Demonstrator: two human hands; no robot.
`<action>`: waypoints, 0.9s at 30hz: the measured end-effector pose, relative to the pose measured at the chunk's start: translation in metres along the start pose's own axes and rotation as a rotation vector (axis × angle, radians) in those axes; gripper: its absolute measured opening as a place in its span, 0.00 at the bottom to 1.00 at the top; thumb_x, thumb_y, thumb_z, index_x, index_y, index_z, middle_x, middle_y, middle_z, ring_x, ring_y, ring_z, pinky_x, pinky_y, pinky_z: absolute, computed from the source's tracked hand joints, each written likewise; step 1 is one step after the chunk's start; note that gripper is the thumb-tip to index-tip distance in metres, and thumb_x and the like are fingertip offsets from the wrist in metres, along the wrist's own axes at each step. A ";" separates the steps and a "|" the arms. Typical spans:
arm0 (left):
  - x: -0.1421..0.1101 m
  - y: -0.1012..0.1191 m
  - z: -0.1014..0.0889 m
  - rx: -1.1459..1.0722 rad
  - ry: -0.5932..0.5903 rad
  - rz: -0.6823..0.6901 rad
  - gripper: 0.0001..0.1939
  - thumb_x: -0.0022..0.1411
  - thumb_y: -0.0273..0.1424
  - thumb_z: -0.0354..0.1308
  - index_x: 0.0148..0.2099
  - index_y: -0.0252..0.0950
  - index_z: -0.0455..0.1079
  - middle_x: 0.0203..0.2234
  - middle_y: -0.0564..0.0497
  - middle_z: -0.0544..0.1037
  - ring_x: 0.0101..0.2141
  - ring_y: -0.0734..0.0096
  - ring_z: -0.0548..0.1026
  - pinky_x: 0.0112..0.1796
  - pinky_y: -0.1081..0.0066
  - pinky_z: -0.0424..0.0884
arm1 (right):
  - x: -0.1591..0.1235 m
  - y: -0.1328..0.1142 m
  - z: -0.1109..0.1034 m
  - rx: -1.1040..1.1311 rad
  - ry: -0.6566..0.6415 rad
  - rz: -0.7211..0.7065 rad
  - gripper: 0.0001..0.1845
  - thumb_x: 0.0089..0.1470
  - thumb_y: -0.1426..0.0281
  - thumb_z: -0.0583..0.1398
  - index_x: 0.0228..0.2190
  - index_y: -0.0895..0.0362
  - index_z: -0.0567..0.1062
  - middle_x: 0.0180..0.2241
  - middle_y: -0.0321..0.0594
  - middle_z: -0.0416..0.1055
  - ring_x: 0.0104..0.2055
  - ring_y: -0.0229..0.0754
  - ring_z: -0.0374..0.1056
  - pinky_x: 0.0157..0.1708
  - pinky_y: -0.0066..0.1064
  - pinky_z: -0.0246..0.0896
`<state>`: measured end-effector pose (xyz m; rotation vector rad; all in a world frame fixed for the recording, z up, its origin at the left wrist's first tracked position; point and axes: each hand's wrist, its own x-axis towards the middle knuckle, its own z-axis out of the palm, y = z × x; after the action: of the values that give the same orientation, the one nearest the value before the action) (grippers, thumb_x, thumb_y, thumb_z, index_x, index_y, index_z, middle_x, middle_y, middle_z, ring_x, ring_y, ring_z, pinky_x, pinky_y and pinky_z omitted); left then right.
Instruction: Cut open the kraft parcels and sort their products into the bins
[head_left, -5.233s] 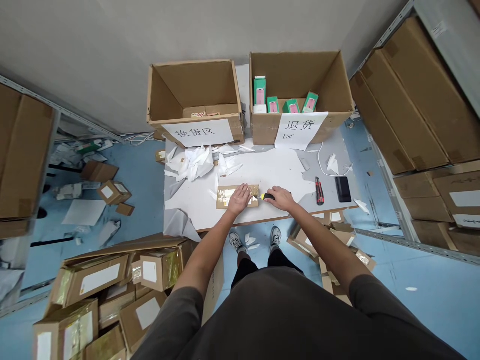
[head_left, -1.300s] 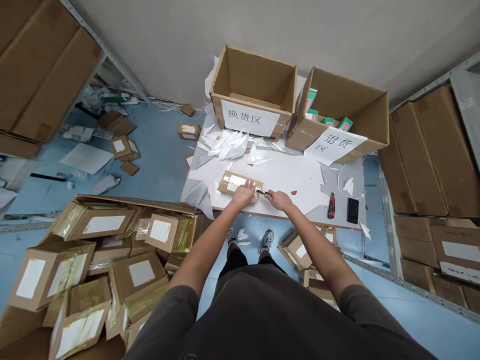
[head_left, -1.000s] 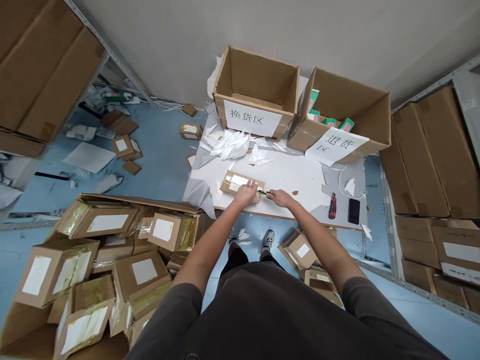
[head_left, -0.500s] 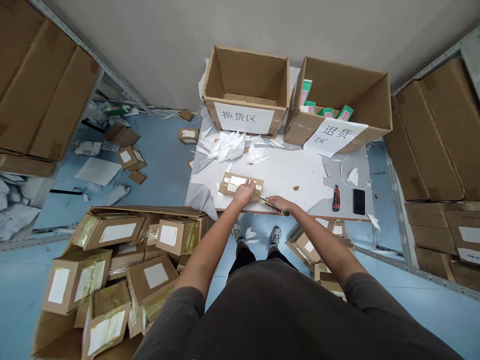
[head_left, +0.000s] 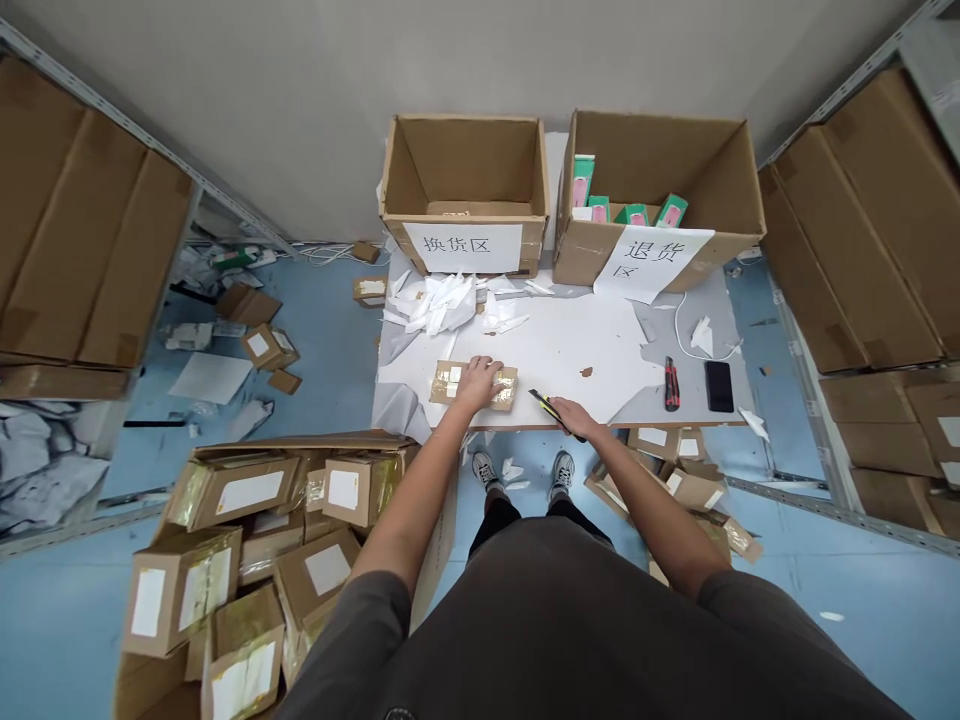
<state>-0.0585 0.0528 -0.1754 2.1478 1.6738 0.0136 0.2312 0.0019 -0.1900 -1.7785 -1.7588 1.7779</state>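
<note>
A small cardboard box (head_left: 442, 382) with shiny clear tape and a white label lies near the front edge of the table. Across its top rests my left hand (head_left: 477, 382), fingers bent over the box and gripping it from above; part of the label is hidden beneath. My right hand (head_left: 574, 415) is closed around a yellow-and-black utility knife (head_left: 546, 404). The knife's tip points up and left, a short way to the right of the box and apart from it.
Two large open cartons, a left one (head_left: 536, 240) and a right one (head_left: 720, 245) holding green-and-pink packs, stand at the back. Torn paper (head_left: 442, 305), a red utility knife (head_left: 671, 385) and a phone (head_left: 718, 387) lie on the table (head_left: 555, 340). A big carton of parcels (head_left: 247, 490) stands at left.
The knife has come away from the box toward the right. My left hand has shifted left and lies more broadly over the box. The whole view has moved slightly.
</note>
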 end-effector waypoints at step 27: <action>-0.004 -0.027 0.055 -0.004 0.013 0.088 0.25 0.75 0.36 0.54 0.70 0.38 0.65 0.71 0.35 0.65 0.74 0.52 0.56 0.71 0.40 0.52 | 0.044 -0.015 -0.009 -0.417 0.128 -0.315 0.17 0.69 0.55 0.60 0.53 0.50 0.78 0.52 0.42 0.78 0.53 0.49 0.72 0.49 0.33 0.61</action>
<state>-0.0701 0.0371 -0.2338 2.2210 1.5835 0.0563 0.2137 0.0436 -0.2038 -1.5712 -2.3230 1.2178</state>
